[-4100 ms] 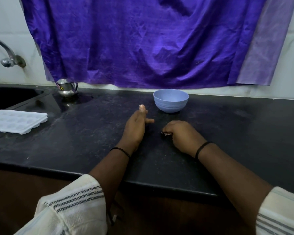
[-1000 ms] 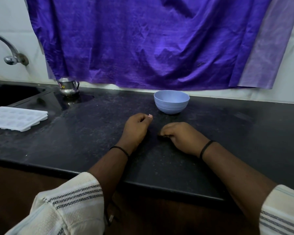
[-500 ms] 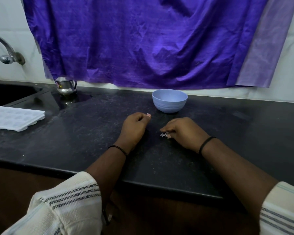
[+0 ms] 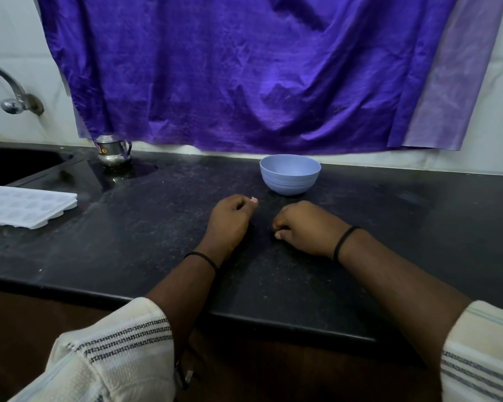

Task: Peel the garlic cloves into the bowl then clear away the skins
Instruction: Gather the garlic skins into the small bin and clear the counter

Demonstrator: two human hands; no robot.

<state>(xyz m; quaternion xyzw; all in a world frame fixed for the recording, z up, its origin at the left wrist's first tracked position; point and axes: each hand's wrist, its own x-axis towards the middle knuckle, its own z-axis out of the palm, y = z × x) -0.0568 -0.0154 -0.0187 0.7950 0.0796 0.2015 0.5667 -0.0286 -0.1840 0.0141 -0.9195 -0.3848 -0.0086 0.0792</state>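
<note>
Skins visible under right hand [image 4: 305, 227] half a second ago, now hidden; its fingers curled, contents undeterminable. Left hand [image 4: 230, 220] curled, unchanged. Round pale-blue plastic bowl [image 4: 290, 174] untouched; skin clearing underway, likely.

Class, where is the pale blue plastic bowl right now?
In the head view, the pale blue plastic bowl sits on the black stone counter below the purple cloth, just beyond both hands.
</note>
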